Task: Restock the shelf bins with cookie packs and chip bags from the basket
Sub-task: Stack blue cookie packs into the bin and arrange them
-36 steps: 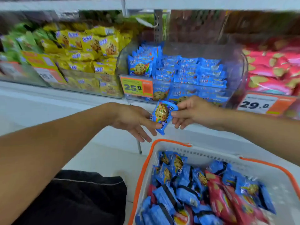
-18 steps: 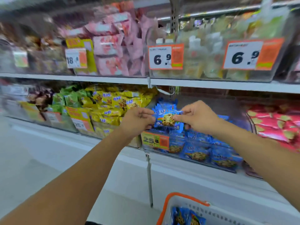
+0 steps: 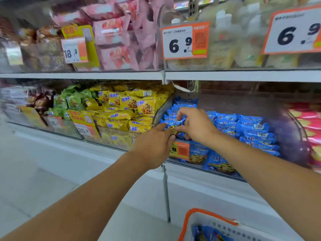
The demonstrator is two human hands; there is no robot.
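Blue wrapping marks the cookie pack (image 3: pixel 173 129), held over the front left corner of the clear bin (image 3: pixel 288 136) of blue packs (image 3: pixel 250 129). Left of that bin sit yellow packs (image 3: pixel 128 108). The left hand (image 3: pixel 152 146) pinches the pack's left end; the right hand (image 3: pixel 195 126) has its fingers (image 3: pixel 180 113) curled over the pack's top and right end. The pack's long axis runs roughly left to right, cookie picture facing the camera. Below the bin, the orange-rimmed basket (image 3: pixel 205 214) holds more blue packs.
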